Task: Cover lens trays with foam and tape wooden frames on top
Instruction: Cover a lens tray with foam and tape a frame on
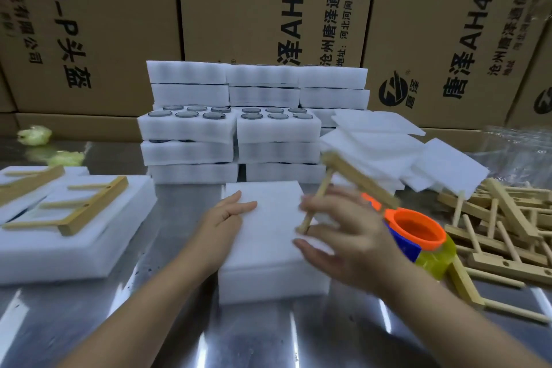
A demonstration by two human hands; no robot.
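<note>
Left hand point(230, 212) lies flat, fingers point(243, 206) straight and released, pressing the foam point(268, 248) onto the tray point(268, 284), probably so the sheet doesn't slide. Right hand point(343, 236) pinches a frame point(355, 179) by a dowel. The frame is blurred and tilted, above the foam's right side and apart from it, likely going on top next. Tape point(418, 230) sits just right of the right fingers, handy for strapping. Frame pile point(507, 218) is further right, done trays point(74, 248) well left of the left fingers.

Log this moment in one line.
left hand flat on white foam-covered tray | right hand holds pale wooden frame above it | untaped
</note>
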